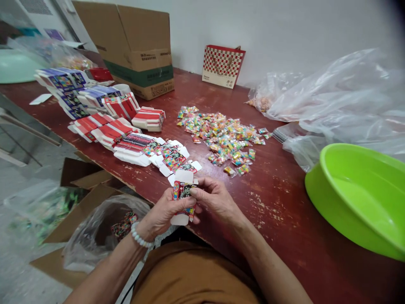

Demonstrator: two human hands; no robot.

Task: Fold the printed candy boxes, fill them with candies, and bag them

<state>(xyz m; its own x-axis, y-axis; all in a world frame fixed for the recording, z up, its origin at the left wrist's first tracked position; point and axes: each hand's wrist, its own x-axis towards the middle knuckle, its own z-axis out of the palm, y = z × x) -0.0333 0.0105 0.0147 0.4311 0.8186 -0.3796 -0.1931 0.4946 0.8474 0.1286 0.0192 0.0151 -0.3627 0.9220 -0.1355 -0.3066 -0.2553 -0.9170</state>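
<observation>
1. Head view: the left hand (163,207) has its fingers closed around a small red printed cardboard box (183,191) with white flaps, thumb across its front, probably to steady it.
2. The right hand (217,196) pinches the box's right side, fingers nearly together, perhaps for fine control.
3. The box is held at the near edge of the dark red wooden surface (268,211).
4. Overlapping flat printed cartons (173,158) and small clear multicoloured packets (224,137) lie just beyond, seemingly for easy reach.
</observation>
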